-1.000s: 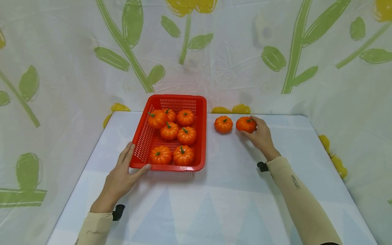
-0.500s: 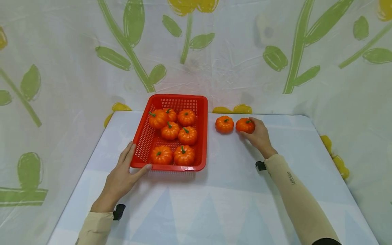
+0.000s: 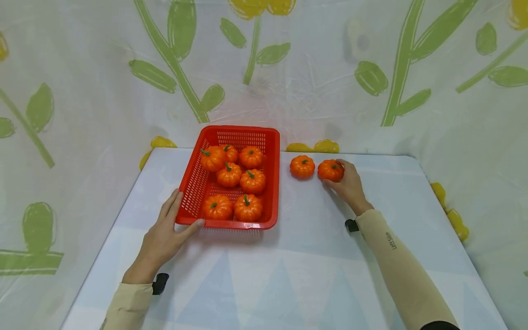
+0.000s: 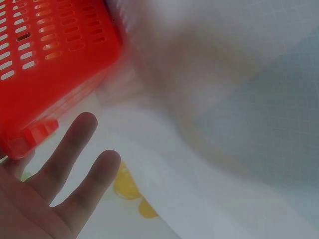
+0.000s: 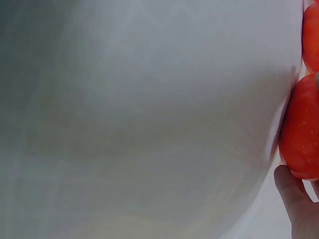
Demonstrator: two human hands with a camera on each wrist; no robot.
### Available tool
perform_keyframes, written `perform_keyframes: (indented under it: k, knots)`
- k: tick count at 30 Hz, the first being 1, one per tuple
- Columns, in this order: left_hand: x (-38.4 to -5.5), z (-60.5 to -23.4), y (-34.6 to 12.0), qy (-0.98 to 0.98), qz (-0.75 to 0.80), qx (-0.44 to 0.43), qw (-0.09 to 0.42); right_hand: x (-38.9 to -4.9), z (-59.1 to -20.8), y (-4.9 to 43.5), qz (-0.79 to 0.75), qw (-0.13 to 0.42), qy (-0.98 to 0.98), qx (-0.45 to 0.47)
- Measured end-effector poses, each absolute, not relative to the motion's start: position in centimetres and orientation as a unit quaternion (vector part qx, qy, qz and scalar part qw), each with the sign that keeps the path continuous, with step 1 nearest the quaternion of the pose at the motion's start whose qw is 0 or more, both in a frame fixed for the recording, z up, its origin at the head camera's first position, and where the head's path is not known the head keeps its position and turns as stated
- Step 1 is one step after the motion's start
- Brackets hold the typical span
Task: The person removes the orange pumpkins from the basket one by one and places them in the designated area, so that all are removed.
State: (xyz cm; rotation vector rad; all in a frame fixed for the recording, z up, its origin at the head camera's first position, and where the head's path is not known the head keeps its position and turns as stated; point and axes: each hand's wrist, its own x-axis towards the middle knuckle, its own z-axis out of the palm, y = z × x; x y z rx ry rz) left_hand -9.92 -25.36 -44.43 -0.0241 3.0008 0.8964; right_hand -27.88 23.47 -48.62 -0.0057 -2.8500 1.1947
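My right hand (image 3: 349,184) grips a small orange pumpkin (image 3: 330,170) with a green stem, thumb on the near side and fingers at the far right. Just left of it sits another pumpkin (image 3: 302,167) on the table. In the right wrist view, the gripped pumpkin (image 5: 303,132) is cut off by the right edge, with the thumb (image 5: 291,194) against it. My left hand (image 3: 162,238) lies at the near left corner of a red plastic basket (image 3: 272,183), its fingers extended along the side and its thumb at the front rim. Several pumpkins (image 3: 253,182) lie inside the basket.
The pale table (image 3: 305,275) has blue triangles printed on it. Behind it hangs a white curtain (image 3: 313,91) with green stems and yellow flowers. The two loose pumpkins are near the table's back edge, right of the basket.
My right hand and its pumpkin have shifted very slightly left, closer to the neighbouring pumpkin. The left hand stays at the basket corner.
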Motion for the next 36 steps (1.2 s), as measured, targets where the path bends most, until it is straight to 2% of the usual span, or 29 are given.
perform_keyframes:
  k: [36]
  knots:
    - [-9.73, -44.3, -25.29, 0.956, 0.292, -0.01, 0.005, -27.95, -48.78, 23.64, 0.383, 0.02, -0.924, 0.006]
